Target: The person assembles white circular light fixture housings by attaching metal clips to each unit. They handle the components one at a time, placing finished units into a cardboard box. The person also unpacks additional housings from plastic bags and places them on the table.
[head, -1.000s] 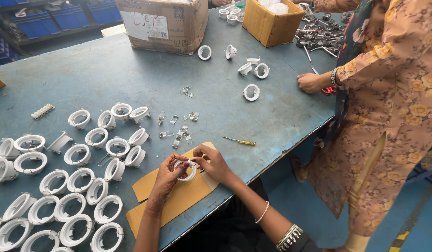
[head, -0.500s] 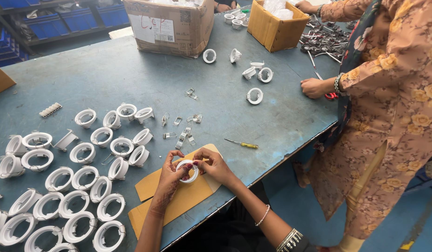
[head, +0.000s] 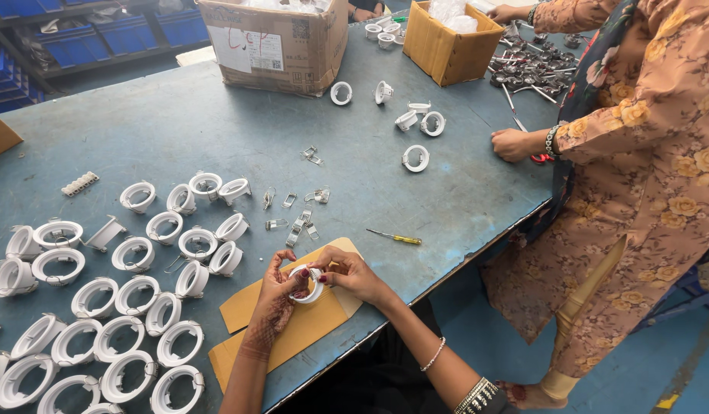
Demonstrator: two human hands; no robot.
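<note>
At the far edge of the blue table (head: 216, 130) stands an open brown cardboard box (head: 282, 46) with a white rectangular label on its near wall. A smaller yellow-brown carton (head: 450, 50) sits to its right, holding white bagged stuff.

Near the front edge lies a tan cardboard sheet (head: 293, 326). Above it, the left hand (head: 276, 291) and right hand (head: 351, 274) both pinch one white plastic ring (head: 305, 284), fingers closed narrowly on its rim.

Rows of white rings (head: 117, 307) fill the left side. Open tabletop spreads through the middle, between the metal clips (head: 297, 222) and the boxes. A yellow-handled screwdriver (head: 397, 238) lies just right of the hands.

A co-worker's hand (head: 512, 144) rests at the right edge.
</note>
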